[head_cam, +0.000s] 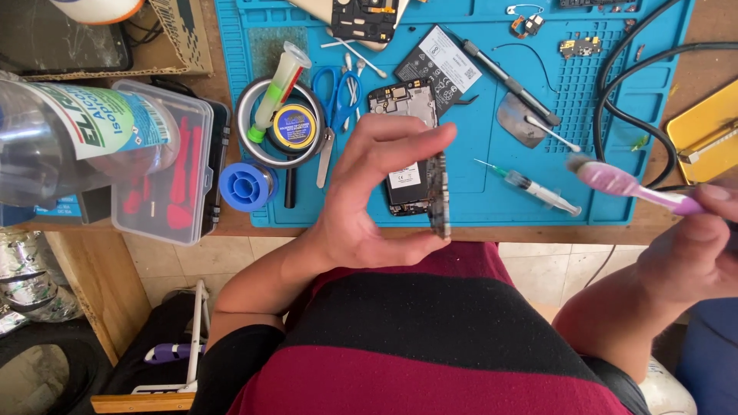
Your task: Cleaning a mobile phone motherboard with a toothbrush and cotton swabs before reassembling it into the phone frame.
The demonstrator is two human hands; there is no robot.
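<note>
left hand (361, 207): here we have it curled in a c shape, thumb below and fingertips above, pinching a thin circuit board edge-on.
circuit board (440, 196): we see it held upright between the left thumb and fingers, narrow edge toward the camera, just right of the palm.
right hand (692, 250): we catch it at the right edge of view, fingers closed round the handle of a toothbrush, well apart from the left hand.
toothbrush (630, 187): pink and purple, blurred; its bristle head points left toward the board, not touching it.
opened phone (405, 146): lying on the mat just behind the left hand's fingers, back cover off, partly hidden by them.
syringe (534, 188): flat on the mat between our two hands, below the brush head.
blue mat (477, 204): spread on the desk under the phone and tools, beyond both hands.
blue scissors (338, 100): above and left of the left hand, beside the round tin.
round tin (294, 127): yellow-and-blue lid, up-left of the left hand.
solder spool (246, 187): blue, left of the left wrist at the mat's edge.
clear bottle (69, 138): far left of the left hand, lying across a plastic box of red tools.
</note>
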